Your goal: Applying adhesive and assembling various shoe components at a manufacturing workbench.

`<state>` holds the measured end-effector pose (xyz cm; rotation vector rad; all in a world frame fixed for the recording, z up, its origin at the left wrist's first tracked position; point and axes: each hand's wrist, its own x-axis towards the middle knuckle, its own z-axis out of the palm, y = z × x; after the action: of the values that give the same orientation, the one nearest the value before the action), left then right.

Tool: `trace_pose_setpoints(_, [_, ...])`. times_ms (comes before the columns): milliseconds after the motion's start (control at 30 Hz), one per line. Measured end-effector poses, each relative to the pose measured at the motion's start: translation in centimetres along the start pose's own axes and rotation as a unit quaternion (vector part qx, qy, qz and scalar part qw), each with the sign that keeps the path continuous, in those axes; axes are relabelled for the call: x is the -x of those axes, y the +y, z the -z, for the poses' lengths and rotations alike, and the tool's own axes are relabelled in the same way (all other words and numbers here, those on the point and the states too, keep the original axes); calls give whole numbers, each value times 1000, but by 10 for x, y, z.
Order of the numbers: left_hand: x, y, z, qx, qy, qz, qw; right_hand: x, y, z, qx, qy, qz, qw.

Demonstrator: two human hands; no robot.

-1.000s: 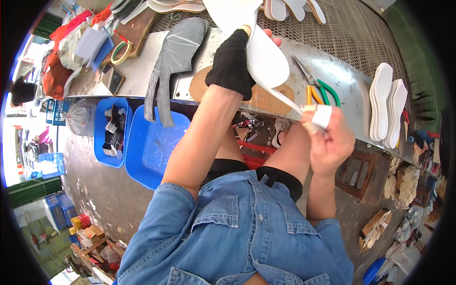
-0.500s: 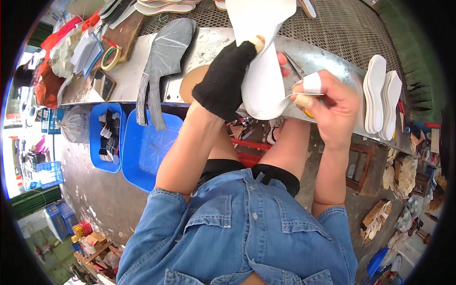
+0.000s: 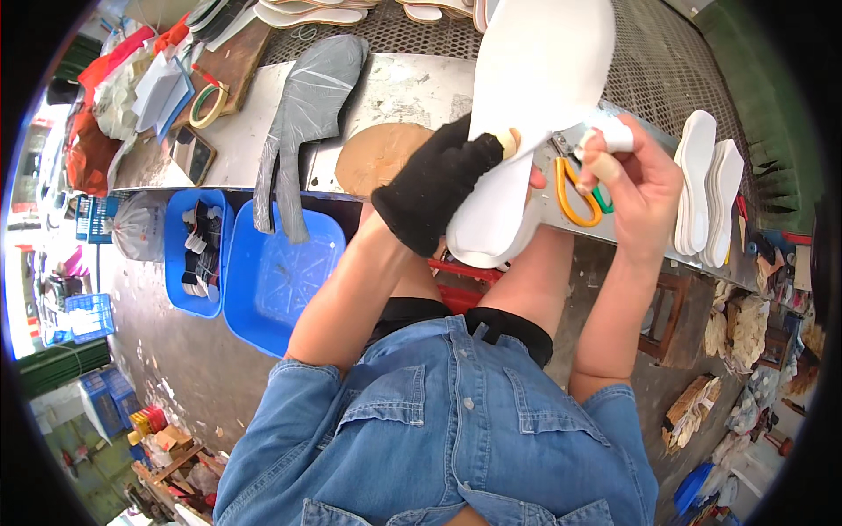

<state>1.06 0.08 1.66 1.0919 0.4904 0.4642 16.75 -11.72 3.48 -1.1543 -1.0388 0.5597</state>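
My left hand (image 3: 443, 184), in a black fingerless glove, grips a white shoe insole (image 3: 544, 66) around its narrow middle. The thumb lies on top, and the fingers are partly hidden beneath. The insole's wide end points away from me, its rounded heel towards my lap. Beside its right edge my right hand (image 3: 645, 180), with white and beige wraps on the fingers, is closed in a pinch; whatever is between the fingertips is blurred. Scissors (image 3: 566, 197) with yellow and green handles lie on the bench between the insole and that hand.
White insoles (image 3: 695, 184) stand stacked at the bench's right end. A grey plastic-covered template (image 3: 320, 88), a brown oval board (image 3: 377, 158), a tape roll (image 3: 208, 105) and a phone (image 3: 191, 153) lie to the left. Blue bins (image 3: 281, 272) sit below the bench edge.
The insole has tipped down and swung right, showing more of its wide face. My right hand has left the heel edge and moved slightly right, uncovering the scissor handles.
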Motion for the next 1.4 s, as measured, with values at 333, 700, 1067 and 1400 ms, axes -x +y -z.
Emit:
trace_pose_setpoints(333, [-5, 6, 13, 46, 25, 3, 999, 29, 24, -29, -137, -57, -136, 980])
trace_pose_setpoints(700, [-20, 7, 16, 86, 58, 10, 995, 42, -2, -22, 24, 98, 31, 994])
trace_pose_setpoints(1067, [-9, 13, 12, -11, -61, -10, 998, 28, -5, -30, 62, 41, 94, 993])
trace_pose_setpoints(1400, [-2, 24, 3, -20, -48, -31, 998, 16, -5, -36, 76, 34, 85, 993])
